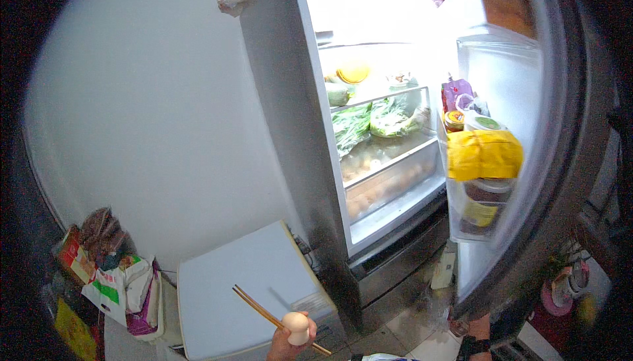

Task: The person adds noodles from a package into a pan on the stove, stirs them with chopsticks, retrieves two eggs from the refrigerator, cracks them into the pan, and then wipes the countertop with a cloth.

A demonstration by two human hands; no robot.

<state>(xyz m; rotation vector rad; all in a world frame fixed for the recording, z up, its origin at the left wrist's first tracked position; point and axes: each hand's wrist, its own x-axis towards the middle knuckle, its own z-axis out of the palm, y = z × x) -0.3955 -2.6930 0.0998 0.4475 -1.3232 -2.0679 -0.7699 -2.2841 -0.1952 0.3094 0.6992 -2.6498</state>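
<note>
At the bottom centre, my left hand (292, 338) is closed around two pale brown eggs (295, 322) and a pair of wooden chopsticks (262, 310), which slant across beneath the eggs. My right hand (459, 327) is at the lower right, below the fridge door's lower edge, with a dark band on the wrist; its fingers are mostly hidden, and whether it holds anything is unclear. In front stands an open fridge (324, 113). Leafy greens in plastic (395, 116) lie in its upper drawer, and blurred roundish brown items (368, 200) show through the lower drawer.
The open fridge door (531, 163) carries a yellow package (484, 155), jars and pouches. A white-topped cabinet or box (237, 287) stands left of the fridge. Packed bags (123, 287) fill a container at the far left. Tiled floor (390, 341) shows below.
</note>
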